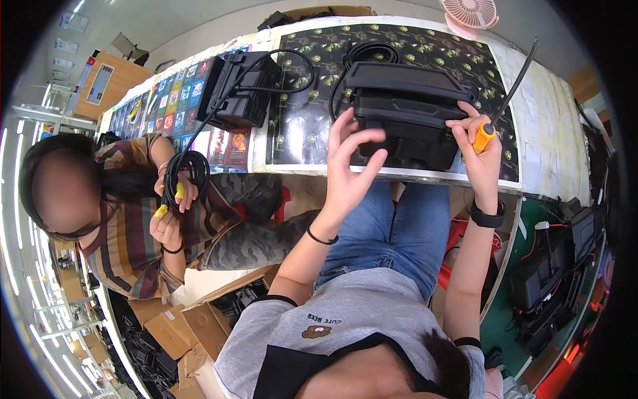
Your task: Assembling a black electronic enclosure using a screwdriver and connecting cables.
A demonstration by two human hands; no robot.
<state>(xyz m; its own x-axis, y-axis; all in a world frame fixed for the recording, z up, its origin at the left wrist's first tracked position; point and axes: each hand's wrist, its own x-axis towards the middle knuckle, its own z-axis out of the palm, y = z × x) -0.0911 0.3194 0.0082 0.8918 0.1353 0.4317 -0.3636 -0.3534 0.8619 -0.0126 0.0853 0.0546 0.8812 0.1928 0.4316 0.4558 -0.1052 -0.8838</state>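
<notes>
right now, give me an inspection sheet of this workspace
surface: table under a dark patterned mat and a strip of coloured cards.
job's things: black device at the table's near edge; orange-handled tool.
clutter: second black device; pink fan.
grippers: left hand open, fingers at the device's front; right hand shut on the tool.
cables: black lead loops on the mat; the co-worker's hands hold a coiled black cable.
surroundings: cardboard boxes on the floor; more black units lower right.

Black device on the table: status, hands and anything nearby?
Left hand touching black device. Right hand gripping orange-handled tool beside it. Co-worker's cable coil well left, apart.
</notes>
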